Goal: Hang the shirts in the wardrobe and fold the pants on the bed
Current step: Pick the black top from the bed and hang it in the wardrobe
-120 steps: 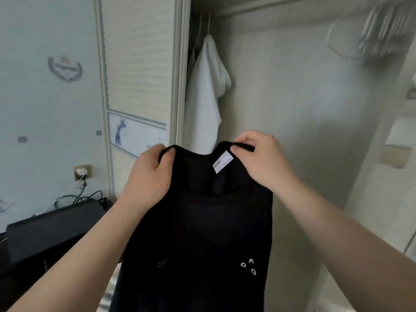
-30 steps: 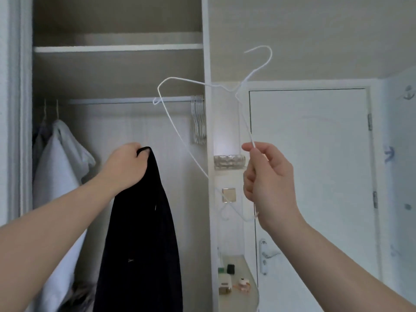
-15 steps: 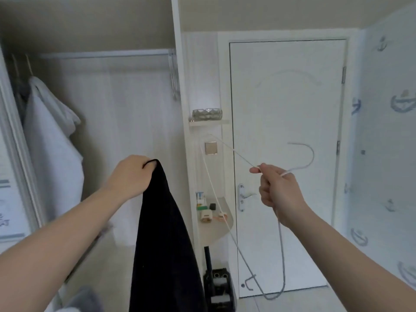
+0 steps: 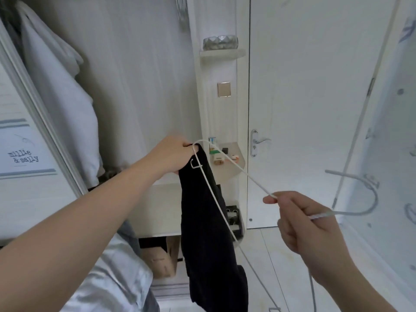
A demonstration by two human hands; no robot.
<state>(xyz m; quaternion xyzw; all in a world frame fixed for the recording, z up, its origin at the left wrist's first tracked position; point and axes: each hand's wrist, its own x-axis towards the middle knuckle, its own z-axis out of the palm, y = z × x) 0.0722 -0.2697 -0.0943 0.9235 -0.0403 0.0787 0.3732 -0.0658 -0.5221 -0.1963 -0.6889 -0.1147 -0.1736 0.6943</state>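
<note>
- Nearest the camera, the right hand point(image 4: 310, 224) reaches in from the lower right. Its grip pinches a thin white wire hanger point(image 4: 254, 181) close to the hook, which curls away to the right.
- The hanger's long wire runs up and left from that hand. Its rounded shoulder end sits right at the fingers of the left hand point(image 4: 173, 154).
- The left hand's grip is clenched on the bunched top of a black shirt point(image 4: 209, 233). The shirt hangs straight down in a narrow column in front of the open wardrobe point(image 4: 135, 86), and one wire of the hanger crosses its front.
- Whether the hanger's end has entered the neck opening cannot be told.
- Farther back, a white garment point(image 4: 63, 91) hangs inside the wardrobe on the left, and spare hangers point(image 4: 182, 12) show at the top edge. A closed white door point(image 4: 304, 97) stands to the right.
- Progress, as a judgement: at least one garment is hung. This shirt is not yet on its hanger or the rail. No pants are in view, so folding seems to lie ahead.
- Four seconds ago both hands held the shirt's collar and no hanger was in hand.
- Half a second ago the hanger was held apart from the shirt. Now its end meets the left hand, and the view has tilted downward.
</note>
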